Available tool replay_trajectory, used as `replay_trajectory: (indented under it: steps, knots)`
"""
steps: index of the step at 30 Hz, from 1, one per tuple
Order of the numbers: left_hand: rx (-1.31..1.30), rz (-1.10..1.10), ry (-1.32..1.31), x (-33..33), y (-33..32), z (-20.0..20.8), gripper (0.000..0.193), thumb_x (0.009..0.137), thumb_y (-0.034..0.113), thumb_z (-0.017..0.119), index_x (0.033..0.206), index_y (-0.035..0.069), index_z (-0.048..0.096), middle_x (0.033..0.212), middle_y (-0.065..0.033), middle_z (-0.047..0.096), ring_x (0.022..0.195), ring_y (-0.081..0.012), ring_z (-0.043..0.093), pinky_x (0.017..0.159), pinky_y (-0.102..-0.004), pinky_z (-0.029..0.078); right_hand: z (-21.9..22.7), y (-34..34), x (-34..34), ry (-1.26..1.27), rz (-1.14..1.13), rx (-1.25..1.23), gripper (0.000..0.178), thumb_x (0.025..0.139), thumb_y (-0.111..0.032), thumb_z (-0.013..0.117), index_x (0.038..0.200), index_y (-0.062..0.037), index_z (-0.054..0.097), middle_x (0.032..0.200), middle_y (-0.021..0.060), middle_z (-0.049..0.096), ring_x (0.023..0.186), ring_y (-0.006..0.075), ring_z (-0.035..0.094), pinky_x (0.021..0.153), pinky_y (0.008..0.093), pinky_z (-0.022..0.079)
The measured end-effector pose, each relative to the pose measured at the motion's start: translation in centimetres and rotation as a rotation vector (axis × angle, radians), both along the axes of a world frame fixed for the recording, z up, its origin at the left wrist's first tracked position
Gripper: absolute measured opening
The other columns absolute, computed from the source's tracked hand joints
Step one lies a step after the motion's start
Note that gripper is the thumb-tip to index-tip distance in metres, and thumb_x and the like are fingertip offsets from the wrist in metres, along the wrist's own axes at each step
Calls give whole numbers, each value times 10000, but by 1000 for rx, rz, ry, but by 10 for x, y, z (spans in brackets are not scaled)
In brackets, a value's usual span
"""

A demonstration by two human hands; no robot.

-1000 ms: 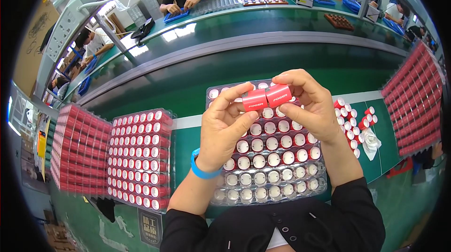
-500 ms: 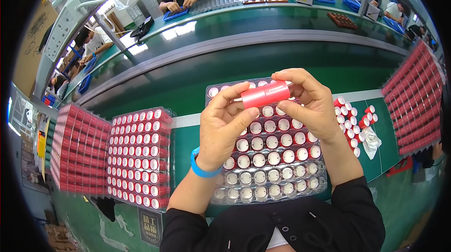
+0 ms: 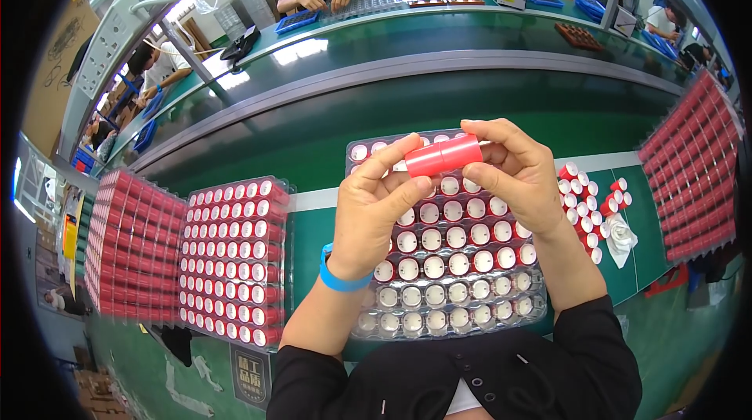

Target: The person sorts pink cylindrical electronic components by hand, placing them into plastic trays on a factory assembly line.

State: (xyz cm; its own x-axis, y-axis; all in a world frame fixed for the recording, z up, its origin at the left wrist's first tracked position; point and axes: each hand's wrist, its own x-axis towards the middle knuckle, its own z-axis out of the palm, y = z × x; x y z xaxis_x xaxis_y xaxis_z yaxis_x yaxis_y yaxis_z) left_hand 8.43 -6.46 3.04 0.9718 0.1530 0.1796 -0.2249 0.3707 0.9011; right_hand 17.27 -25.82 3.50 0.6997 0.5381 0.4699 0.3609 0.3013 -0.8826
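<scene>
A glossy red tube (image 3: 443,156) with a seam around its middle lies level between my two hands, and a small pale tip shows at its left end. My left hand (image 3: 362,212) pinches that end between thumb and fingers, with a blue band (image 3: 341,271) round the wrist. On the other end, the thumb and fingers of my right hand (image 3: 521,177) are closed. Below my hands is a clear plastic tray (image 3: 540,300) with rows of round white-ended pieces (image 3: 435,266); red sides show in the upper rows, while the two nearest rows look pale.
Full trays of red tubes (image 3: 231,259) stand at left, beside another stack (image 3: 129,251) on edge. Loose red tubes (image 3: 583,208) and a crumpled white tissue (image 3: 620,238) lie at right, near a tilted tray stack (image 3: 693,169). Co-workers sit beyond a metal rail (image 3: 392,83).
The red tube has turned about its length, so the print that faced up before no longer shows. Both hands keep their grip in nearly the same place.
</scene>
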Motion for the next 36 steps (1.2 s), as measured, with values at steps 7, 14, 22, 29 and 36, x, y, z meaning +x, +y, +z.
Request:
replay_trajectory:
  steps: [7, 14, 22, 29, 36]
  knots:
    - [71, 9, -94, 0, 1, -4, 504, 895, -70, 664, 1376, -29, 520, 1298, -143, 581, 1112, -198, 653, 933, -290, 542, 0, 1, 0, 0, 1, 19, 482, 872, 64, 679, 1339, 13, 572, 1230, 104, 594, 1043, 172, 667, 811, 247, 551]
    - [70, 40, -102, 2, 2, -4, 506, 874, -61, 682, 1350, -28, 513, 1230, -149, 609, 1082, -245, 671, 967, -386, 565, 0, 2, -1, 60, -11, 12, 468, 868, 76, 673, 1322, 9, 579, 1222, 93, 589, 1031, 177, 683, 775, 234, 557]
    - [53, -1, -51, 3, 2, -4, 447, 899, -65, 662, 1325, -33, 528, 1259, -124, 571, 1117, -222, 657, 943, -285, 538, 1, 6, -5, 118, -57, 2, 437, 872, 58, 685, 1295, 6, 588, 1182, 74, 590, 1000, 152, 691, 746, 223, 549]
    - [96, 41, -56, 6, 3, -7, 441, 905, -43, 669, 1326, -13, 540, 1229, -116, 586, 1074, -178, 649, 916, -280, 536, -2, 6, -3, 48, -64, -12, 464, 874, 51, 690, 1319, -29, 587, 1161, 58, 568, 984, 141, 692, 721, 211, 539]
    - [155, 18, -42, 5, 7, -7, 449, 934, 37, 662, 1359, 24, 516, 1152, -135, 642, 979, -180, 670, 872, -320, 581, -4, 7, -2, 85, -39, -16, 477, 884, 29, 695, 1341, -5, 561, 1096, 72, 643, 926, 113, 681, 697, 207, 519]
